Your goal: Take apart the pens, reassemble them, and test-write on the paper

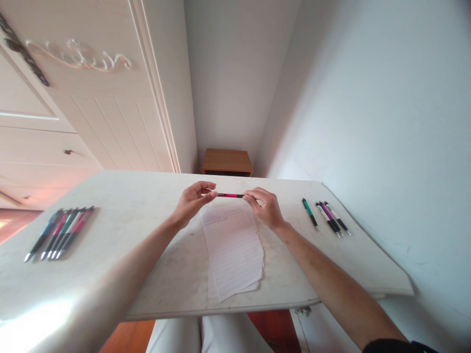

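A pink and black pen (231, 195) is stretched level between my two hands, above the far end of some lined paper (235, 250). My left hand (195, 198) pinches one end between thumb and fingers. At the other end, my right hand (264, 203) has its fingers closed round the black part, so the pen's tip is hidden. Faint handwriting shows on the upper part of the top sheet, and more sheets lie under it.
Several pens (64, 230) lie in a row at the table's left. To the right are a green pen (309, 214) and another small group of pens (331, 218). The white table (154, 289) borders a wall (368, 122); a cabinet (162, 73) and a wooden stand (227, 161) are beyond.
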A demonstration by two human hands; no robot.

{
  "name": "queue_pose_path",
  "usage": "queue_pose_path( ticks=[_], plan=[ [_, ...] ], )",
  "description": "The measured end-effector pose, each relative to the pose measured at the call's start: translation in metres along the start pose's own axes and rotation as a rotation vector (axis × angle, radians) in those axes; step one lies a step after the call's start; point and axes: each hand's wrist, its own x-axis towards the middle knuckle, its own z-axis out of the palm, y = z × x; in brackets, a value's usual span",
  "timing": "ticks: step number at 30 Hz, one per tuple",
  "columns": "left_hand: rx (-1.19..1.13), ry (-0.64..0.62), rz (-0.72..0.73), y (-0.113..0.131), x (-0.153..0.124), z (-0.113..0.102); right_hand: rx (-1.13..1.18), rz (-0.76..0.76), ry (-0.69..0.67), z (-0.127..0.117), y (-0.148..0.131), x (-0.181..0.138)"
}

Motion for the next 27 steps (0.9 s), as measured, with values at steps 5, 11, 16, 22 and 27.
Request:
queue_pose_path(
  ticks=[5, 11, 16, 22, 27],
  plan=[
    [0.083, -0.1, -0.099, 0.0006, -0.0016, 0.0015, 0.011, -0.018, -0.012, -0.0009, -0.0006, -0.0003],
    [0.027, -0.183, -0.113, -0.0003, -0.0025, -0.0007, -0.003, -0.024, -0.025, 0.0001, -0.0001, -0.0016],
    [0.091, -0.084, -0.065, -0.0012, -0.0015, 0.001, -0.027, -0.011, -0.018, 0.0014, 0.0, -0.0018],
    [-0.064, -0.058, -0.119, 0.0001, -0.001, 0.0035, -0.005, -0.025, 0.047, 0.0019, 0.0013, -0.0008],
    [-0.089, -0.189, -0.371, -0.003, -0.0007, -0.0015, 0.011, -0.07, 0.035, 0.0008, 0.0005, -0.0012]
  ],
)
